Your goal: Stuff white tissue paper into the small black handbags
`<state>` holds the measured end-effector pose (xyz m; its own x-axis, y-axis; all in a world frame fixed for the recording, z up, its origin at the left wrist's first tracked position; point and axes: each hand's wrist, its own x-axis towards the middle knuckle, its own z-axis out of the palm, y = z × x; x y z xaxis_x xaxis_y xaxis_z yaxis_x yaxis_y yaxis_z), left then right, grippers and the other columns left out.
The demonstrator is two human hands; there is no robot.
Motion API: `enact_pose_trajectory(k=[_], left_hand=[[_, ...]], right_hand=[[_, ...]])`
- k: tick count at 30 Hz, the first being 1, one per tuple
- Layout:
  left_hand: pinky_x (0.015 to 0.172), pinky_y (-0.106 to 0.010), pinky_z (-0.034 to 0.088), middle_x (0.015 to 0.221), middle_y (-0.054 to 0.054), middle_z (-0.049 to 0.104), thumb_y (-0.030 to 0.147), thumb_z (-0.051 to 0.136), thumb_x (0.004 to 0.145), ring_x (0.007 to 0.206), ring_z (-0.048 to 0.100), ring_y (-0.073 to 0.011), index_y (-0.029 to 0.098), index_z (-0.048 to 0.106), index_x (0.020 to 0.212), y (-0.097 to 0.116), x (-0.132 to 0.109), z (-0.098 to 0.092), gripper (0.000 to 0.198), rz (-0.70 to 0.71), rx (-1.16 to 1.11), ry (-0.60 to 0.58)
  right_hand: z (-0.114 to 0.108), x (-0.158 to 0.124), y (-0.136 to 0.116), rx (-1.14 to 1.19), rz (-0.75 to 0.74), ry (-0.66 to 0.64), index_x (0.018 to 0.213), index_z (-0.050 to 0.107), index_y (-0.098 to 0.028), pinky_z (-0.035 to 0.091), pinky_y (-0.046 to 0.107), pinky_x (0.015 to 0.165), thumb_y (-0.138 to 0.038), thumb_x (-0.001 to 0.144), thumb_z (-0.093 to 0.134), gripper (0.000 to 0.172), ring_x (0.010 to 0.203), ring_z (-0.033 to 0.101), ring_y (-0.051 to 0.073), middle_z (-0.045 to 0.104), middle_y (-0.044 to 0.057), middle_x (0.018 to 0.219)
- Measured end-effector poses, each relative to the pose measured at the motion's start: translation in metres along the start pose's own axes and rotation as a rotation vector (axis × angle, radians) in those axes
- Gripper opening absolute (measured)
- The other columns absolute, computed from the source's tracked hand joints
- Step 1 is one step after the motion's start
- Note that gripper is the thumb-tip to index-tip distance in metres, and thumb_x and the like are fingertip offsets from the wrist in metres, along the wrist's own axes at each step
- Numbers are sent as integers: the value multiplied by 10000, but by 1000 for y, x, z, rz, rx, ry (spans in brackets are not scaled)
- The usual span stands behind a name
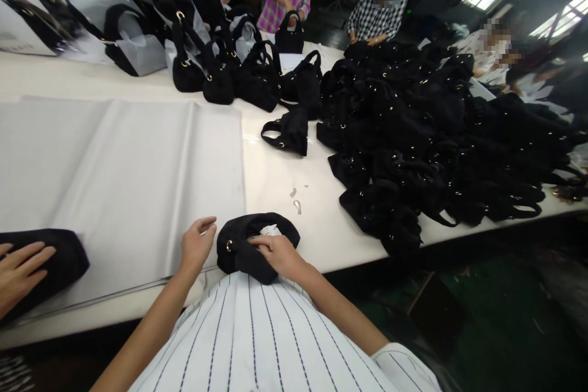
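A small black handbag (248, 251) with a gold ring sits at the near table edge, white paper stuffing (270, 231) showing in its mouth. My right hand (278, 254) rests on top of the bag, fingers curled at the opening by the paper. My left hand (197, 244) hovers just left of the bag over the edge of a large white paper sheet (119, 184), fingers loosely apart and holding nothing.
A big heap of black handbags (436, 135) covers the right of the white table (285, 177). More bags (239, 73) stand at the back. Another person's hand (21, 272) presses a black bag (68, 257) at far left. Several people stand behind.
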<state>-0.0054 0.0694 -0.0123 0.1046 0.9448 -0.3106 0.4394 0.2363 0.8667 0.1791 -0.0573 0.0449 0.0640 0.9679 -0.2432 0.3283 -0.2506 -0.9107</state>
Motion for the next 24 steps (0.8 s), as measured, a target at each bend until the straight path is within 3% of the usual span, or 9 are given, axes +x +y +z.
enact_pose_trajectory(k=[1,3,6,9,12,16,20,24], left_hand=[[909,-381,490,1015,-82,692,386,607,715,940,645,-235,180,657,987,18,-5,-3,345,107,42,0],[930,-348,477,1019,-49,688,388,594,760,941,638,-211,207,662,983,55,-18,0,296,349,121,-114],[884,-315,479,1012,-28,687,363,581,794,930,626,-203,232,668,972,89,-28,22,238,583,286,-431],[822,-318,478,1034,-33,677,332,635,742,931,621,-225,241,664,1014,90,-19,50,288,585,535,-738],[783,-305,467,1055,-43,640,286,715,626,910,618,-233,245,661,1032,77,-3,69,411,573,750,-943],[684,-291,447,1048,-56,550,275,732,568,832,594,-215,260,619,1103,69,4,77,547,714,1008,-983],[666,-276,437,968,-33,505,303,698,612,826,558,-197,246,602,1022,70,-1,70,425,804,1079,-1006],[731,-258,441,946,-12,507,211,641,660,863,549,-172,250,618,993,67,-5,51,336,795,940,-1053]], right_hand=[[-7,-7,3,-49,-14,32,916,730,-229,480,334,861,-64,763,406,394,892,653,195,725,11,934],[-21,-20,13,-101,-48,57,948,734,-242,467,335,907,-26,711,372,484,958,644,191,723,2,996],[-35,-35,29,-147,-145,-26,1023,720,-248,444,346,945,9,628,360,593,1034,611,198,707,5,1060],[-34,-43,38,-206,-242,-80,1138,674,-225,406,353,970,9,620,416,625,1095,552,221,663,42,1141],[-25,-45,41,-363,-220,-28,1173,653,-253,415,339,882,-40,681,518,552,1018,507,224,625,53,1100],[-14,-36,44,-610,-132,28,1071,690,-320,391,305,703,-156,772,579,359,866,465,200,559,36,933],[-7,-31,56,-600,-213,40,940,695,-301,370,266,622,-305,798,621,160,803,497,163,551,-2,867],[4,-42,67,-465,-284,366,858,643,-212,405,246,659,-225,820,569,85,757,526,135,553,5,810]])
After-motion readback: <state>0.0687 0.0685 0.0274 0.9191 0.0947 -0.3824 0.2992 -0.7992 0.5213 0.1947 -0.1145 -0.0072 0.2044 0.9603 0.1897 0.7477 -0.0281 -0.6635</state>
